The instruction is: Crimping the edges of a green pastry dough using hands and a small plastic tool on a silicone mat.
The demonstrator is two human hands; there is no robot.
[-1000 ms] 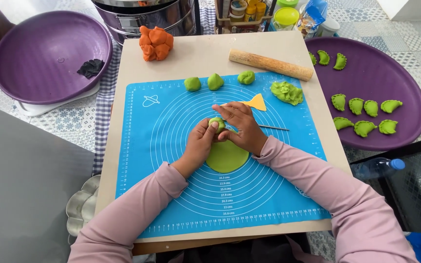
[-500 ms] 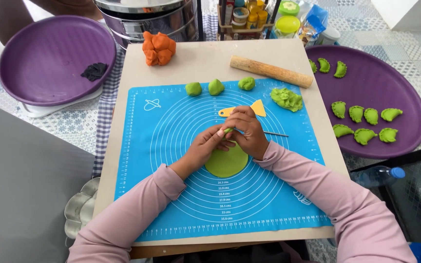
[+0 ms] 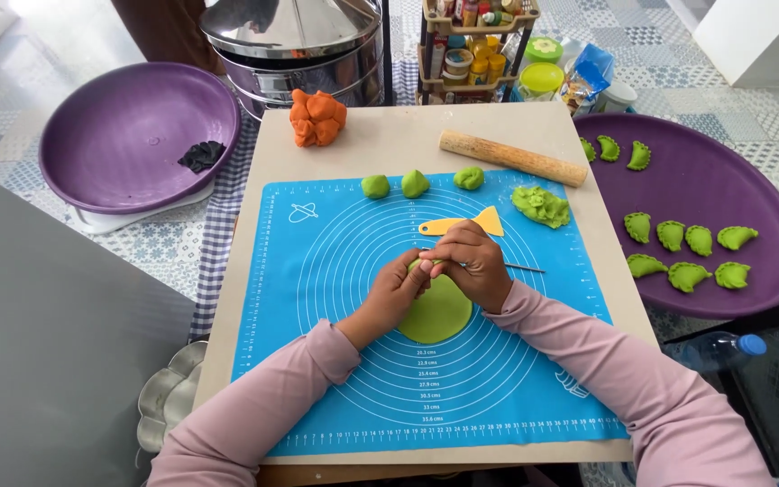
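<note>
A blue crinkled packet (image 3: 595, 65) is sitting at 1 o'clock beyond the board, beside a yellow-lidded tub (image 3: 541, 78). Both forearms are angling in from 6 o'clock, meeting mid-mat (image 3: 317, 271). The left hand (image 3: 398, 293) and right hand (image 3: 472, 266) are curling their fingers closed around a small green dough piece (image 3: 418, 263), pinching it just above the flat green disc (image 3: 436, 311).

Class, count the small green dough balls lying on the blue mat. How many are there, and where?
3, in a row along the blue silicone mat's top edge: left ball, middle ball, right ball. The hands may hide more dough.
</note>
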